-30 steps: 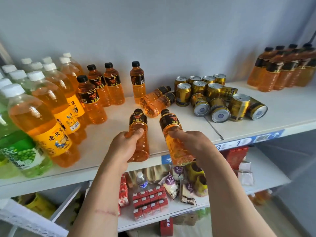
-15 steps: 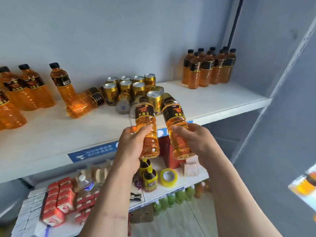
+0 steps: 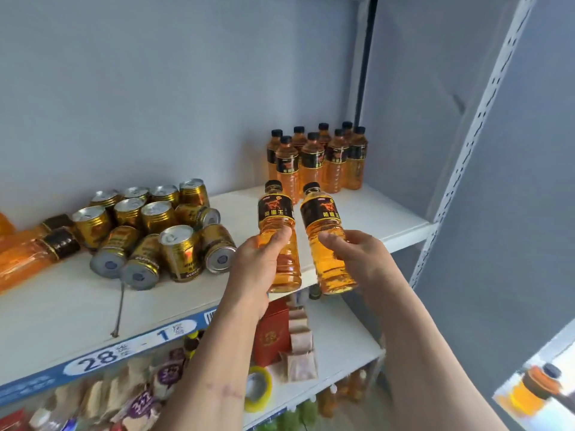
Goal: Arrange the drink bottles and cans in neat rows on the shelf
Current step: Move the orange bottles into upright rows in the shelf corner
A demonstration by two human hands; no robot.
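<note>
My left hand (image 3: 255, 269) grips an orange drink bottle (image 3: 278, 225) with a black label and black cap, held upright over the front of the white shelf (image 3: 389, 222). Beside it my right hand (image 3: 357, 259) grips a matching bottle (image 3: 325, 231), tilted slightly left. Behind them, at the shelf's back right corner, several identical bottles (image 3: 314, 160) stand in neat rows. To the left sits a cluster of gold cans (image 3: 155, 225), some upright and some on their sides. Two more orange bottles (image 3: 28, 253) lie on their sides at the far left.
A blue price strip (image 3: 124, 349) runs along the shelf's front edge. The lower shelf (image 3: 345, 346) holds a red box (image 3: 270, 334), snack packets and a yellow tape roll (image 3: 258, 387). A white perforated upright (image 3: 466, 150) frames the right side. The grey wall stands behind.
Both hands have carried their bottles rightward along the shelf, past the gold cans, toward the standing group at the right corner. The view has swung right with them.
</note>
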